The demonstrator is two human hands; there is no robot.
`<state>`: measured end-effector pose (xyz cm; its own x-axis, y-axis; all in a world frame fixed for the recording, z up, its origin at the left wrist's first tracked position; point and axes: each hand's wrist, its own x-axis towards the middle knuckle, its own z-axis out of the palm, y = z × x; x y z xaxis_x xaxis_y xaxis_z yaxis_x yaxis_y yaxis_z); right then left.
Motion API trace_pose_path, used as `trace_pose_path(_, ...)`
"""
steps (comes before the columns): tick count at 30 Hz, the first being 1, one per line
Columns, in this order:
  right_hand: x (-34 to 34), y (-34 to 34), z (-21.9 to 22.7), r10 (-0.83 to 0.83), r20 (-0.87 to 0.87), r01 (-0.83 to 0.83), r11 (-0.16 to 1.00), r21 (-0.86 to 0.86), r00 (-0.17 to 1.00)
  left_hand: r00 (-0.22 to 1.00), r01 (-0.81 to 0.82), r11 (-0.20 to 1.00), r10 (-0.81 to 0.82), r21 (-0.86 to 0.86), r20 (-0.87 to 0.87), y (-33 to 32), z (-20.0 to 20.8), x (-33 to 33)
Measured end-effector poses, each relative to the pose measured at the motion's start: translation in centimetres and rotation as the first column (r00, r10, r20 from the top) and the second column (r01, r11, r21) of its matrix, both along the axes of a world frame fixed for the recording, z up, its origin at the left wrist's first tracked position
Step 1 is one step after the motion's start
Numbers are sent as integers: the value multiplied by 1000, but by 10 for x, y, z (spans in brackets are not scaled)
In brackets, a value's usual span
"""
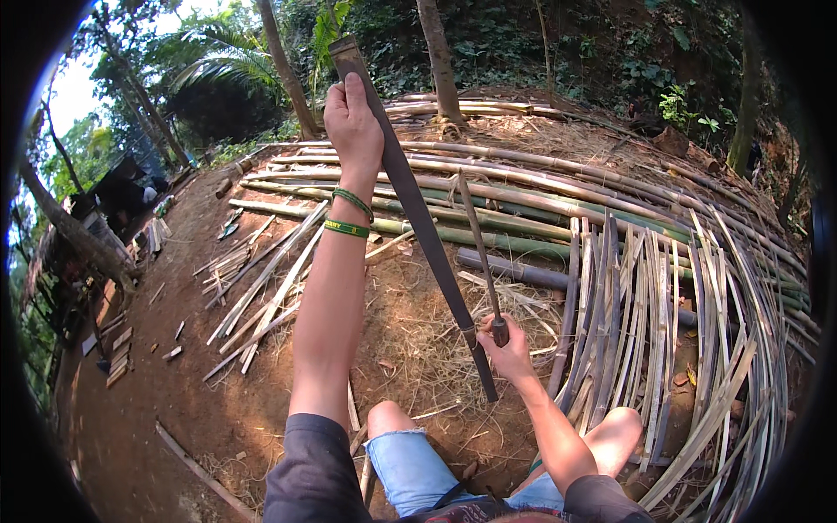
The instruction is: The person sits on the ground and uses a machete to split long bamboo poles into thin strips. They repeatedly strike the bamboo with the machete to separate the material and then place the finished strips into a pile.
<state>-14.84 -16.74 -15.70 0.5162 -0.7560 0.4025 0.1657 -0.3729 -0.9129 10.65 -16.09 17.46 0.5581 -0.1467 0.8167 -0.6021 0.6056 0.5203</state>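
A long dark bamboo strip (410, 187) slants across the middle of the head view, its upper end high and its lower end above my knees. My left hand (353, 126) is raised with the arm stretched out, gripping the strip near its top. Lower down, my right hand (507, 350) is closed round the dark handle of a long-bladed knife (477, 235), whose narrow blade points up and away. The thumb side of this hand meets the strip near a node by its lower end. Whether those fingers also pinch the strip is hard to see.
Long bamboo poles (523, 202) lie across the ground ahead. Many split bamboo strips (641, 305) are spread at the right, and shorter pale pieces (270, 288) at the left. Fine shavings (523, 305) litter the soil. Tree trunks (440, 65) stand behind the poles.
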Motion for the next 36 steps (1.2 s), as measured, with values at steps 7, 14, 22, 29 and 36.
trace_pose_path(7,-13,23,139,168,103,-179,978,110,980,977,75,997,-69,-22,202,36,-7,-37)
trace_pose_path(14,-41,49,192,376,219,-400,913,81,901,950,70,982,-119,178,287,66,-96,-47)
trace_pose_path(22,-51,58,218,466,156,-482,871,92,871,917,-39,987,-27,156,399,73,-108,-53)
trace_pose_path(29,-51,61,225,411,128,-420,906,59,903,885,-103,985,27,140,464,70,-103,-55)
trace_pose_path(36,-50,59,228,403,111,-413,906,87,908,885,-78,988,5,136,466,66,-101,-56)
